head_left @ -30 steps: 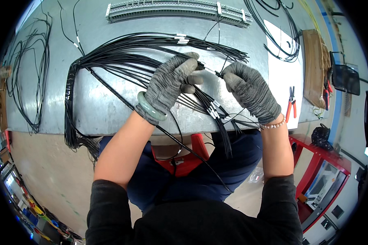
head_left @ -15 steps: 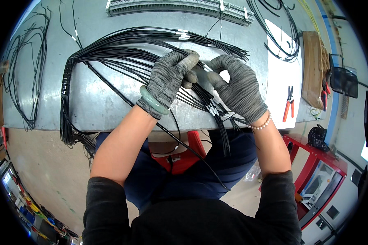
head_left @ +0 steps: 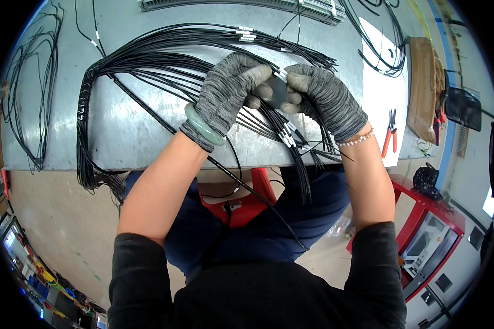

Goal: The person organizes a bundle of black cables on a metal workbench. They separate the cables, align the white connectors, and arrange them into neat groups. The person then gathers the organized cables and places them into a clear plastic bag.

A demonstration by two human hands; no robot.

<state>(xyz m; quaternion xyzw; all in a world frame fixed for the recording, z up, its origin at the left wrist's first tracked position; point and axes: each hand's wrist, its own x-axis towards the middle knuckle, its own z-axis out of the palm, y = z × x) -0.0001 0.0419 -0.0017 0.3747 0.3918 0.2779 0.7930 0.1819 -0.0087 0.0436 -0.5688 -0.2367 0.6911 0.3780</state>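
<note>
Head view: left grip (head_left: 230, 88) and right grip (head_left: 328, 100) are clamping a wire (head_left: 273, 67) beside its label (head_left: 280, 74), while other wires (head_left: 299, 47), already labelled, are lying free-ended on the table (head_left: 127, 134).

The cables (head_left: 112, 63) look plastic (smooth, slightly glossy), the gloves (head_left: 225, 79) rough knit cloth, the tabletop (head_left: 132, 137) shiny metal.

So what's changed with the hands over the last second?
The right hand has shifted left, closer to the left hand, with a white label showing between them. Black wires now curve down beneath the right hand; whether it let go of anything is hidden. The left hand keeps its pinch on the wires, and the pliers still lie on the white paper.
</note>
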